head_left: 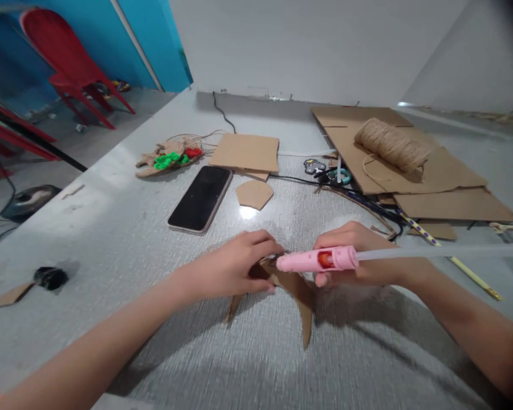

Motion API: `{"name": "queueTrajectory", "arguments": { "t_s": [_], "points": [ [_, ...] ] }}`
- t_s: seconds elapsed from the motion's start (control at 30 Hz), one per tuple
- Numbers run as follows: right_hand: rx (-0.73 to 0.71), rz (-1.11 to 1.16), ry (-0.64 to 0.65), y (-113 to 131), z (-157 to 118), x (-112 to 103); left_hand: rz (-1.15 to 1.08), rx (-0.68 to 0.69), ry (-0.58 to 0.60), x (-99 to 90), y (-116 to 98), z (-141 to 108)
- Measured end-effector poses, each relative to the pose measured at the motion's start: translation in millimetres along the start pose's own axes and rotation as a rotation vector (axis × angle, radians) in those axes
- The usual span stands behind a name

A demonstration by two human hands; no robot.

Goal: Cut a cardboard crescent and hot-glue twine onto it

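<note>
My right hand [354, 256] is closed around a pink hot glue gun [299, 261]. A long translucent glue stick [436, 251] runs out of its back end toward the right edge. The front end of the glue gun is over a curved cardboard piece [297, 290] with pointed ends. My left hand [248, 265] grips this piece on its left side, fingers over the top and thumb below. Whether the tip touches the cardboard I cannot tell. Beyond my hands lie a small cut cardboard shape [255, 194] and a dark-screened phone [200, 199].
Behind the phone are a rectangular cardboard piece [245, 151] and a cardboard item with green and red bits [171, 159]. At right, a twine roll [391, 145] rests on stacked cardboard [436, 176]. Cords, keys and a yellow pencil [474, 276] lie nearby. A red chair [64, 51] stands beyond the table.
</note>
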State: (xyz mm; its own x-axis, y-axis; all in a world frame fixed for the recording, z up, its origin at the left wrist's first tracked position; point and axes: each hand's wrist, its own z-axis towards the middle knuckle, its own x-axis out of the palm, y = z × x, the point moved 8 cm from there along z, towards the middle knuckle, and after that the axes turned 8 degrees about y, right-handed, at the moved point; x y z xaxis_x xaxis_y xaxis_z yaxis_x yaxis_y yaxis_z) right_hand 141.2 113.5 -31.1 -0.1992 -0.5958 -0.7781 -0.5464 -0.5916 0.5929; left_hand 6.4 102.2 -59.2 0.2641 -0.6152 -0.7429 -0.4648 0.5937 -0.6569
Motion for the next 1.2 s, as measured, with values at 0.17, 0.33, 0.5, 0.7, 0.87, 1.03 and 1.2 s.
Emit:
{"name": "queueTrajectory", "arguments": {
  "t_s": [0.17, 0.33, 0.5, 0.7, 0.87, 1.03, 1.2],
  "points": [
    [0.036, -0.019, -0.024, -8.4, 3.9, 5.1, 0.033, 0.010, -0.003, 0.1, 0.4, 0.4],
    [-0.024, -0.061, -0.081, -8.4, 4.1, 4.6, 0.095, 0.014, -0.008, -0.8, 1.3, 0.2],
    [-0.089, -0.073, -0.111, -5.4, 5.2, 3.4, 0.094, 0.008, -0.016, -1.5, 0.8, 0.0],
    [-0.103, -0.048, -0.124, -6.3, 5.7, 3.8, 0.065, -0.017, -0.029, -2.1, 2.3, -0.2],
    [-0.086, -0.031, -0.098, -6.8, 5.5, 5.2, 0.042, -0.024, -0.044, -2.9, 3.1, -0.3],
    [-0.076, 0.008, -0.104, -7.8, 4.9, 4.5, 0.044, -0.028, -0.046, -2.8, 4.3, -0.2],
    [-0.070, -0.033, -0.104, -8.2, 4.0, 3.7, 0.030, -0.044, -0.038, -3.6, 4.3, -0.1]
  ]
}}
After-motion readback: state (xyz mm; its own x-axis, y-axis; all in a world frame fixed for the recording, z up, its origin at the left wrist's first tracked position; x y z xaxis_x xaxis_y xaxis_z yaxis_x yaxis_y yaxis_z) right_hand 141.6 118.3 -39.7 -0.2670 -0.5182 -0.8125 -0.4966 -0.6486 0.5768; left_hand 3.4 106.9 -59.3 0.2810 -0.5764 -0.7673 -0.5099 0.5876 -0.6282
